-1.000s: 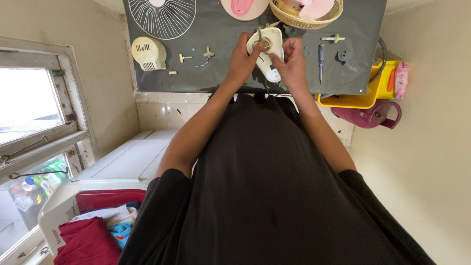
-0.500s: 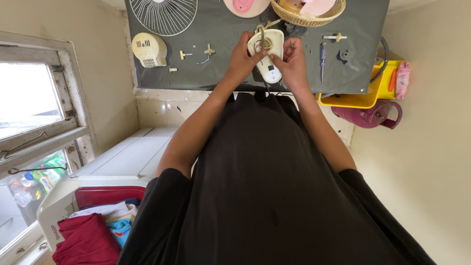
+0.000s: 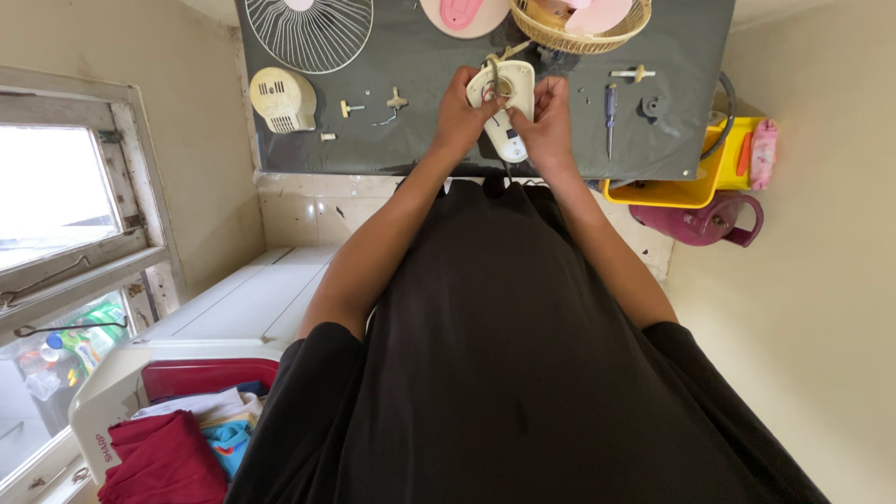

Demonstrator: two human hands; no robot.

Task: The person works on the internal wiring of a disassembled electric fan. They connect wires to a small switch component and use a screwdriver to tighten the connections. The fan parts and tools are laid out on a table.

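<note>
Head view, work surface: dark grey mat-covered table (image 3: 411, 149) at the top of frame, fan parts laid out across it, apart from one another, so each stays easy to find
Head view, held thing: cream-white plastic fan base housing with a small control panel (image 3: 509, 112), lifted just off the table between both hands, near the table's front edge and close to the body, probably for a steady two-handed hold
Left hand: left hand (image 3: 459, 117) clasps the housing's left side, fingers curled round its edge; thumb near the tan wiring at the top
Right hand: right hand (image 3: 549, 126) grasps the housing's right side, fingers wrapped behind it; exact fingertip contact cannot be told
Cord: dark cable runs down from the housing toward the black shirt (image 3: 523, 355)
Left of the hands: cream round motor cover with vent slots (image 3: 282, 98), white wire fan guard (image 3: 308, 33), small brass-coloured fittings (image 3: 373, 105) well apart from the hands
Right of the hands: blue-handled screwdriver (image 3: 609, 117) lies just beside the right hand, within easy reach; woven basket (image 3: 579, 23) behind
Table's right end: yellow plastic tub (image 3: 695, 182), purple-pink plastic jug (image 3: 705, 222) below it
Lower left: white washing machine (image 3: 224, 313) holding red cloth (image 3: 159, 462)
</note>
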